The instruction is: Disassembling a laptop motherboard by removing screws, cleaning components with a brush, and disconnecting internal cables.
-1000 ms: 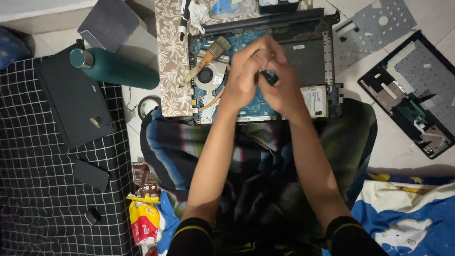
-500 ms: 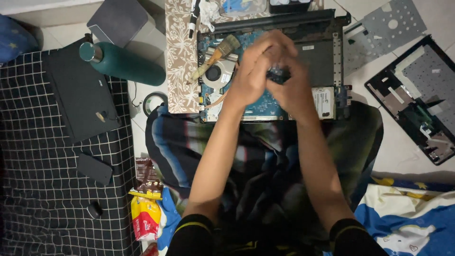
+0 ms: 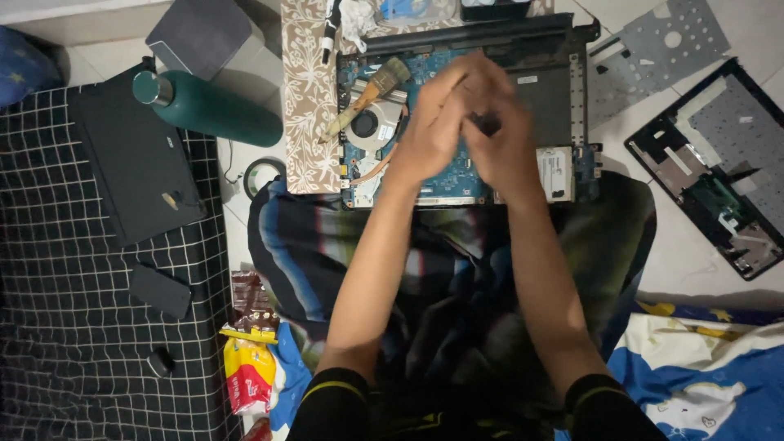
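Since the earlier frames both hands have stayed pressed together over the opened laptop base (image 3: 523, 106), barely shifting above its blue circuit board. The left hand (image 3: 433, 135) and right hand (image 3: 510, 143) have their fingers clenched around a small dark part (image 3: 487, 123), held between them above the middle of the base. A paintbrush (image 3: 367, 96) lies slanted over the fan near the base's left edge, and a green bottle (image 3: 208, 108) lies on the floor beyond that edge
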